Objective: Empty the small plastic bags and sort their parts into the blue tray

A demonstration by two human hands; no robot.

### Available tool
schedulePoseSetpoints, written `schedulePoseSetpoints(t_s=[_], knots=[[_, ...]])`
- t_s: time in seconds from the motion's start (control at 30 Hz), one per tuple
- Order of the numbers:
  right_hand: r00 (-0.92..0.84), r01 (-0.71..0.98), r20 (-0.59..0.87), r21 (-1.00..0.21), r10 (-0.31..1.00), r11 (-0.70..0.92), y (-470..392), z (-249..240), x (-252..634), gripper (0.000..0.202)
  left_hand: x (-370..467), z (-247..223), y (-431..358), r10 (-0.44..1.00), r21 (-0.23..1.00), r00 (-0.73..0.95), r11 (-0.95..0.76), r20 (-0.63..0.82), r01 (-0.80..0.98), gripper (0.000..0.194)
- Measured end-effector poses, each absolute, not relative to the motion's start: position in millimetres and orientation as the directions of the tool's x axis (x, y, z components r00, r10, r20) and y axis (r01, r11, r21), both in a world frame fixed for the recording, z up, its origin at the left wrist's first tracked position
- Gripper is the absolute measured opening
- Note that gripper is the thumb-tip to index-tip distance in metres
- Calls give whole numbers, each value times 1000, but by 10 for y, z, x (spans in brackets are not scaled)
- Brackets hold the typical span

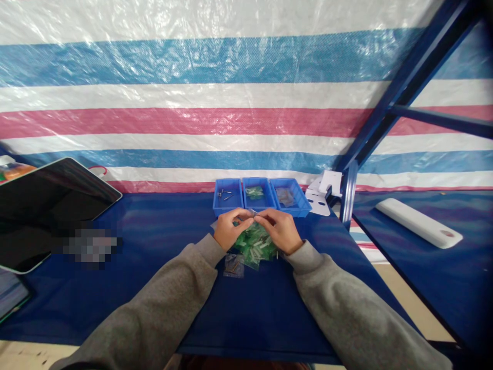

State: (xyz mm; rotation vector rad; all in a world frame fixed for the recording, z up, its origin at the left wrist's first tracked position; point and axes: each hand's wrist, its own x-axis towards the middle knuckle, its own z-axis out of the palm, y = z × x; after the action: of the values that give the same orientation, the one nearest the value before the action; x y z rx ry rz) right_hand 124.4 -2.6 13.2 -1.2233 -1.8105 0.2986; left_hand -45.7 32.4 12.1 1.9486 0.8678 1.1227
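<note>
Green packets [256, 247] lie near bins [301, 211], left hand [230, 227] and right hand [282, 229] pinching something small [253, 211].

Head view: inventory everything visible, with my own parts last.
Tables: 2, blue, foreground
Bins: 3, blue, row at centre
Metal pieces: several, grey, left bin
Green packets: many, green, middle bin and pile in front
Clear packets: uncounted, transparent, right bin
Small bag: 1, clear, beside green packets
White sheets: several, white, right of bins
Long device: 1, white, right table
Screen: 1, black, pale-edged, far left
Second device: 1, dark-edged, lower left
Orange item: 1, orange, behind screen
Red loop: 1, red, behind screen
Frame: 1, blue, right
Striped sheet: 1, white, blue and red, background
Small piece: 1, pale, above green packets; kind unclear
Left hand: 1, bare, at small piece
Right hand: 1, bare, at small piece
Sleeves: 2, grey, below hands
</note>
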Motion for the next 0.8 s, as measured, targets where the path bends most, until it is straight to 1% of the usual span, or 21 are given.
schedulePoseSetpoints(t_s=[0.07,0.13,0.3,0.37,0.43,0.5,0.57,0.63,0.7,0.8], knots=[[-126,620,548,-607,827,497,-44,107,1257,27,-448,126,309,813,821,407,-529,418,215,15],[-151,629,550,-588,822,509,-49,96,1262,29,-436,141,290,807,814,409,-539,426,215,16],[-175,640,549,-568,818,518,-41,76,1251,30,-441,151,238,794,809,416,-555,445,195,40],[-162,637,538,-583,828,503,-42,68,1250,32,-464,149,231,774,779,411,-593,482,203,38],[-126,630,520,-616,845,473,-48,63,1252,35,-493,157,232,723,709,415,-670,553,222,31],[-89,609,497,-659,863,442,-57,62,1252,37,-519,175,237,643,600,445,-758,623,255,28],[-78,583,472,-693,878,424,-69,65,1245,38,-536,189,244,568,488,496,-821,656,296,30],[-89,574,457,-703,885,421,-80,69,1234,40,-542,183,255,525,406,525,-851,669,333,28],[-106,587,457,-688,883,426,-89,76,1222,43,-542,154,272,506,365,529,-861,681,354,22],[-93,618,473,-662,876,423,-98,87,1218,46,-535,95,290,516,370,490,-853,703,368,19]])
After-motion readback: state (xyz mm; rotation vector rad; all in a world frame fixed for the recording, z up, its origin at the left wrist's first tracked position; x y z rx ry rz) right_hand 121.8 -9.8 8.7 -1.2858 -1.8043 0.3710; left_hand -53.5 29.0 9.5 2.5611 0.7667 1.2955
